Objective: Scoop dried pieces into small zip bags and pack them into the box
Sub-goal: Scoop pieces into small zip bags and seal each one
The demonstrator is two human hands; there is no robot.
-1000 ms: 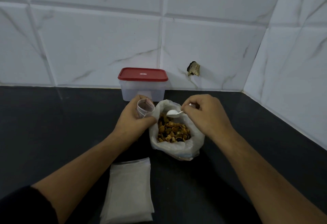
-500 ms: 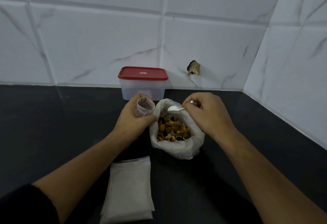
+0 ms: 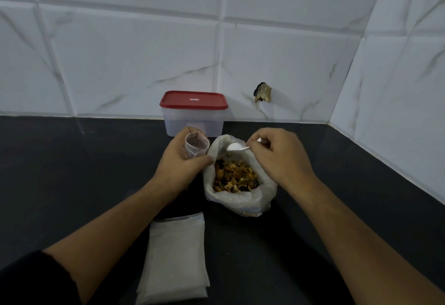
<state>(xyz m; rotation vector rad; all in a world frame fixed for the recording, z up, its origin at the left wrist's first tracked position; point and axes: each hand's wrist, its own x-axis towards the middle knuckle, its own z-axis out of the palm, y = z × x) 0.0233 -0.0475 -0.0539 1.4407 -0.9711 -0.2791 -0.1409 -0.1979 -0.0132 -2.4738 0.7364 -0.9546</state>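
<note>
White marbled tiles (image 3: 134, 63) are rising behind a dark counter (image 3: 72, 172), meeting in a corner at the right, with a chipped dark spot (image 3: 263, 92) showing low on the back wall. Against that wall a clear plastic box (image 3: 193, 122) is standing with its red lid (image 3: 193, 99) on; a small pale label is sitting in the middle of the lid, but its writing is too small to read.

Just in front of the box, the left hand (image 3: 183, 162) is curling around a small zip bag (image 3: 195, 147), fingers and thumb closed on it so that its mouth is gaping upward; nothing can be made out inside it. Touching that hand's thumb, a larger white plastic bag (image 3: 240, 198) is sitting open on the counter, holding dried pieces (image 3: 234, 177) in yellow, brown and dark tones.

The right hand (image 3: 279, 157) is pinching the handle of a white plastic spoon (image 3: 237, 146) between thumb and fingertips, the other fingers folded in. The bowl of the spoon is hovering over the far rim of the big bag, pointing toward the small bag, and appears to be carrying nothing.

Nearer the person, a flat stack of empty zip bags (image 3: 175, 259) is lying on the counter between the two forearms
</note>
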